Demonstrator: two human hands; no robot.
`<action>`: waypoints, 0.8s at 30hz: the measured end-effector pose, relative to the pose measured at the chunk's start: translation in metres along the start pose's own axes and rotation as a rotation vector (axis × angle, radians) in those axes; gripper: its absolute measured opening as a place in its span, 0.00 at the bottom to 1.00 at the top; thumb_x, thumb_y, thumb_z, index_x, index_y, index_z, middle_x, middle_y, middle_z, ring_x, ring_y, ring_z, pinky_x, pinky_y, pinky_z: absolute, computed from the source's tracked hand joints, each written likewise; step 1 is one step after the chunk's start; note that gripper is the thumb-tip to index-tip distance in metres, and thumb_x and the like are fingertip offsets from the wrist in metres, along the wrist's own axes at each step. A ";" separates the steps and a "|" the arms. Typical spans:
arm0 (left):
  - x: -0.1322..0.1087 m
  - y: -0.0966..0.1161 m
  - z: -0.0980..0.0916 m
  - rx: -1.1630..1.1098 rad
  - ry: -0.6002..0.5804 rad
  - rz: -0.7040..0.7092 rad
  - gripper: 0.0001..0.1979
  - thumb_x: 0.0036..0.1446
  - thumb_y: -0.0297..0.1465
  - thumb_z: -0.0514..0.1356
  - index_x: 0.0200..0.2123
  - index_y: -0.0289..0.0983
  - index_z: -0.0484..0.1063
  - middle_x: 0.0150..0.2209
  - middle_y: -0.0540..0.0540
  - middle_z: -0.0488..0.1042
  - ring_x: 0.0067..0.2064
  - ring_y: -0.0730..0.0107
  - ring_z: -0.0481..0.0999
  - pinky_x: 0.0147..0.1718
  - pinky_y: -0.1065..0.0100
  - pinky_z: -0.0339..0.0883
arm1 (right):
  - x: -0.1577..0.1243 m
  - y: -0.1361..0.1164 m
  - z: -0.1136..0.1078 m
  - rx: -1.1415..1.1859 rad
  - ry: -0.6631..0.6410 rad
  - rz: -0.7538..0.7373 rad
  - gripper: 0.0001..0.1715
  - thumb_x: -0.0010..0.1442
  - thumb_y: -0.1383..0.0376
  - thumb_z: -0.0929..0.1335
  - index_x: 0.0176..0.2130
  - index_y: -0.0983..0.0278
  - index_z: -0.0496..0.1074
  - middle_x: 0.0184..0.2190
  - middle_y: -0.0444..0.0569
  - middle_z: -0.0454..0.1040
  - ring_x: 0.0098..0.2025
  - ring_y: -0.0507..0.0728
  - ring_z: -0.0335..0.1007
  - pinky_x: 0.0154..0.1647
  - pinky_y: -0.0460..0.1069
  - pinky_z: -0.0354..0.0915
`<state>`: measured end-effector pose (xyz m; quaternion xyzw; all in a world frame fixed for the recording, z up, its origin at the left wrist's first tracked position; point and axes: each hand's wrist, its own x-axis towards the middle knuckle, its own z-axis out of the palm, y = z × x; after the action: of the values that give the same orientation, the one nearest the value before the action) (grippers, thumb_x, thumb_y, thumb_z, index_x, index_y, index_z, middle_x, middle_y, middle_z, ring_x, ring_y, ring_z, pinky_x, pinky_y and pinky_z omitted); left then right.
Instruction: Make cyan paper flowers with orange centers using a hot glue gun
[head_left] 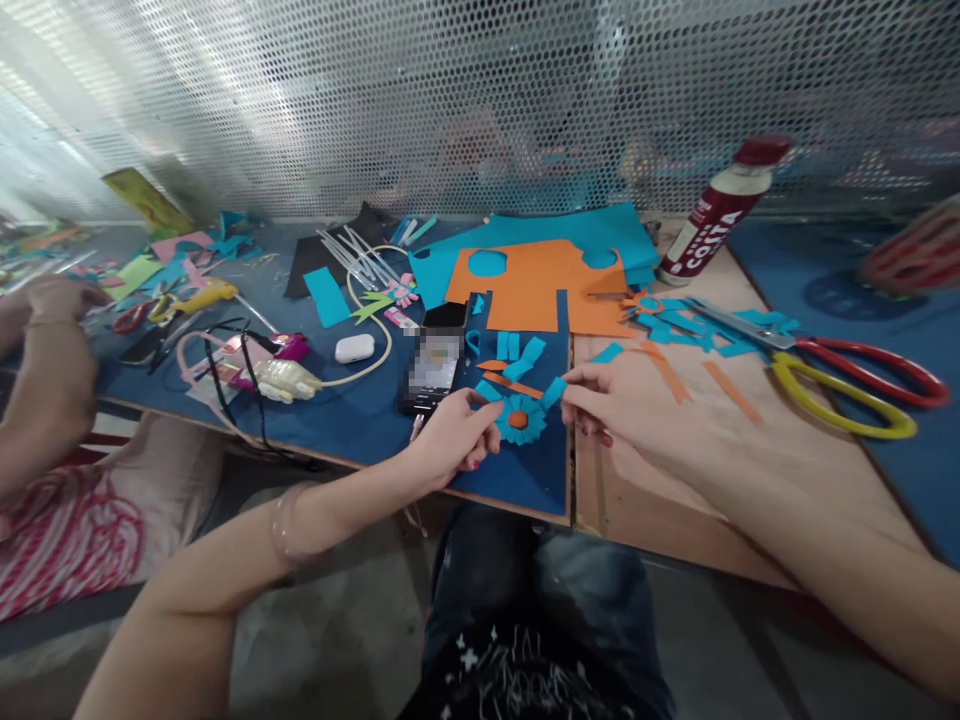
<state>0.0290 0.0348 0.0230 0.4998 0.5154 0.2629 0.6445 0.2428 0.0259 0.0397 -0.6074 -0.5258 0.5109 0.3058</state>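
- Near the front edge of the worktop (pixel 367 430), beside the seam where blue surface meets bare wood (pixel 630 505), lies the blue paper flower (pixel 534 432) with its orange centre, between your two hands and right before you.
- Your left hand (pixel 457 432) curls in from the front edge, fingertips touching the flower's left petals, perhaps to steady it; whether they pinch or merely rest there, you cannot tell from this angle.
- Your right hand (pixel 630 410), above the bare wood, pinches the outer end of a blue strip (pixel 553 392) between thumb and forefinger, seemingly so the rest stays uncovered beside the flower.
- Just behind the flower sit loose blue pieces (pixel 510 346), probably kept there for easy reach.
- Farther toward the back edge, the orange sheet (pixel 525 300), cut out along its outline, overlaps the blue sheets (pixel 619 225), likely stacked back to leave the front free.
- The phone (pixel 433 365) lies left of the flower, its screen facing up, presumably for viewing.
- Toward the right edge, the scissors (pixel 780 340) lie slightly open, handles pointing right; the bottle (pixel 712 225) stands near the back edge, apparently out of your hands' way.
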 end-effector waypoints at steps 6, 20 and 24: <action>0.010 0.011 0.006 0.015 -0.009 -0.032 0.11 0.66 0.34 0.55 0.31 0.38 0.59 0.16 0.56 0.67 0.10 0.83 0.54 0.08 0.78 0.44 | 0.014 -0.015 -0.030 -0.255 -0.084 -0.033 0.15 0.58 0.64 0.64 0.44 0.65 0.72 0.31 0.51 0.78 0.18 0.50 0.63 0.15 0.47 0.57; -0.028 0.007 -0.006 0.065 -0.052 0.000 0.35 0.65 0.37 0.55 0.69 0.38 0.42 0.23 0.54 0.73 0.10 0.80 0.60 0.07 0.79 0.50 | 0.000 0.028 -0.152 -1.067 0.163 -0.262 0.19 0.59 0.62 0.72 0.50 0.64 0.79 0.37 0.55 0.74 0.39 0.57 0.65 0.40 0.51 0.57; -0.039 0.002 -0.006 0.069 -0.057 0.009 0.41 0.65 0.38 0.54 0.71 0.39 0.31 0.22 0.54 0.74 0.10 0.78 0.63 0.07 0.79 0.50 | 0.004 0.035 -0.147 -0.913 0.245 -0.262 0.19 0.51 0.63 0.76 0.45 0.58 0.82 0.34 0.52 0.74 0.37 0.57 0.64 0.40 0.52 0.58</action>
<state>0.0108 0.0043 0.0412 0.5315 0.5034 0.2337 0.6399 0.3920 0.0449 0.0495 -0.6639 -0.7282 0.1103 0.1294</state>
